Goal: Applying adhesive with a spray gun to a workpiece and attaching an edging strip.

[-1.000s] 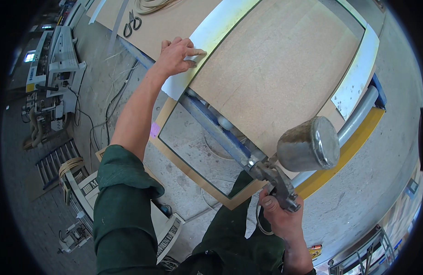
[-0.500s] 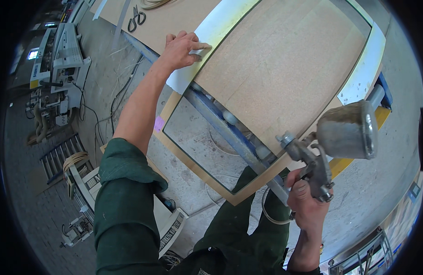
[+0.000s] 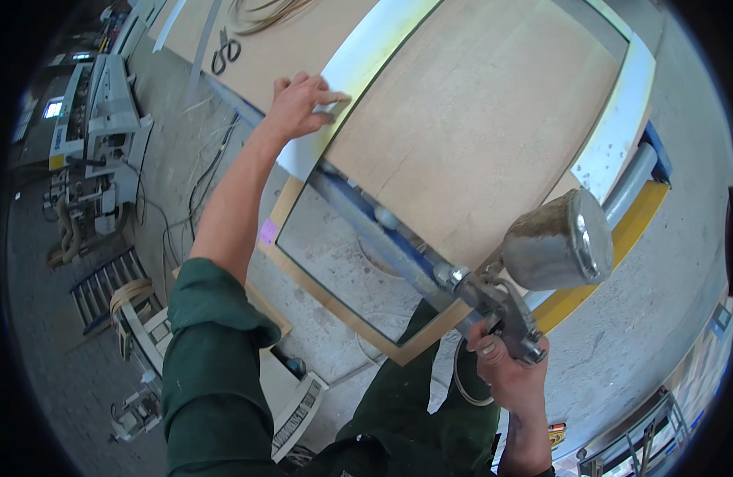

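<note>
My left hand [image 3: 299, 107] is spread over the white, yellow-tinted strip [image 3: 374, 44] on the left side of a large curved frame, its index finger stretched out on or just above the surface. It holds nothing. My right hand [image 3: 511, 370] is wrapped around the handle of a metal spray gun [image 3: 505, 314]. A stained silver cup [image 3: 558, 242] sits tilted on top of the gun. The nozzle points left, over the frame's near right side. The frame's near corner [image 3: 400, 350] is bare wood with a dark inner edge.
Under the frame lie a brown board [image 3: 477, 119] and a blue metal support [image 3: 374, 226]. Black-handled scissors [image 3: 225, 54] and a coil of pale strips [image 3: 267, 14] rest at the far left. A yellow beam [image 3: 613, 254] runs at right. Machines [image 3: 104, 111] and cables [image 3: 166, 230] stand at left.
The spray gun in my right hand has moved left and slightly nearer to me. My left hand keeps about the same place on the frame, while the whole view has shifted a little.
</note>
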The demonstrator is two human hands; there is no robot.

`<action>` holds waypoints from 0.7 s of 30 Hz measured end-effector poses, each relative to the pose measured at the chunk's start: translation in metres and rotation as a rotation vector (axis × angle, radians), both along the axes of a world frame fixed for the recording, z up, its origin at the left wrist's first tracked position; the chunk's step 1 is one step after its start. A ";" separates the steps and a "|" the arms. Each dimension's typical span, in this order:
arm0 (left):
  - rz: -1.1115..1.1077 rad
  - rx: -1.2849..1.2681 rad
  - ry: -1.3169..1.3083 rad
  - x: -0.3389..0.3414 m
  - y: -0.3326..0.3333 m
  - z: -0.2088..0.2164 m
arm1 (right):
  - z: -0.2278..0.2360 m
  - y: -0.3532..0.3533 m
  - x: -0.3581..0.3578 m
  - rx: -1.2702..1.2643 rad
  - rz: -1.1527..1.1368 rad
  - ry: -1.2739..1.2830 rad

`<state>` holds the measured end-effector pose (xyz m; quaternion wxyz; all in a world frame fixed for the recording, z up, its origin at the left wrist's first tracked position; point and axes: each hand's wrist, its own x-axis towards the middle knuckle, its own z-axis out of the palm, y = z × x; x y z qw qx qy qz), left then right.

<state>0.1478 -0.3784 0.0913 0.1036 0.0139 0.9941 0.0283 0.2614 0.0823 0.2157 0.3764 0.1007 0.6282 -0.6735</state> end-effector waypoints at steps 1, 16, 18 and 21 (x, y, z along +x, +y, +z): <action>0.015 0.001 -0.018 0.000 0.001 -0.001 | -0.002 -0.003 -0.008 0.043 -0.060 0.069; 0.034 0.068 0.008 0.004 0.005 0.003 | -0.014 -0.007 -0.153 0.154 -0.378 0.414; 0.051 0.068 0.005 0.005 0.007 0.003 | -0.007 -0.013 -0.158 0.141 -0.418 0.432; 0.050 0.077 0.013 0.005 0.007 0.002 | -0.007 -0.012 -0.150 0.139 -0.417 0.420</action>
